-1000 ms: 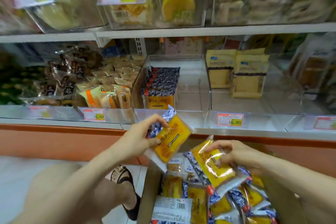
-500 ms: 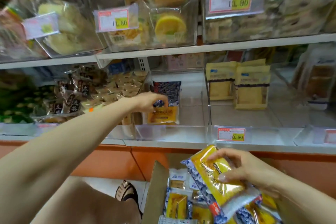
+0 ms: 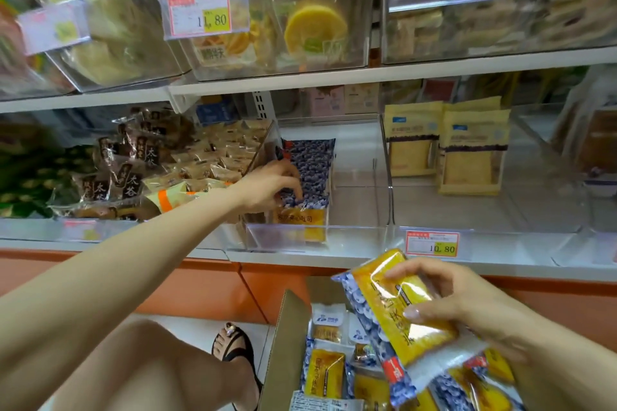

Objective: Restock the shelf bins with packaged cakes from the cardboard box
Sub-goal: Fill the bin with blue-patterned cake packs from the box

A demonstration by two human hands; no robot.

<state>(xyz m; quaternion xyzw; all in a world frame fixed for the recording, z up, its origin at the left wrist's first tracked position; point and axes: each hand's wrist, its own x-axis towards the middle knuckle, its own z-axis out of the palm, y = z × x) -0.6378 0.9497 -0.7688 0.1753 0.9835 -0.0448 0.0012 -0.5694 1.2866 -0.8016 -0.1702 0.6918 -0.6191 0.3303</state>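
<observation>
- Two hands are in view. The left grip (image 3: 270, 185) reaches into the clear bin (image 3: 354, 237) on the lower shelf (image 3: 300, 255). Its fingers are bent down onto the single row of packaged cakes (image 3: 312, 163), which stands on edge along the bin's left side. I cannot tell whether it pinches one or only touches the tops.
- The right grip (image 3: 457, 307) is closed round a yellow-and-blue cake pack (image 3: 397, 307), with the thumb across its face. It holds the pack above the box. Whether it holds one pack or two stacked, I cannot tell.
- One cardboard box (image 3: 287, 344) stands open below the shelf. It holds more packs of the same kind, too overlapped to count.
- Two yellow pouches (image 3: 474, 150) stand upright in the next bin to the right.
- Three price tags (image 3: 200, 12) are legible.
- One sandalled foot (image 3: 233, 347) is on the floor, just left of the box.
</observation>
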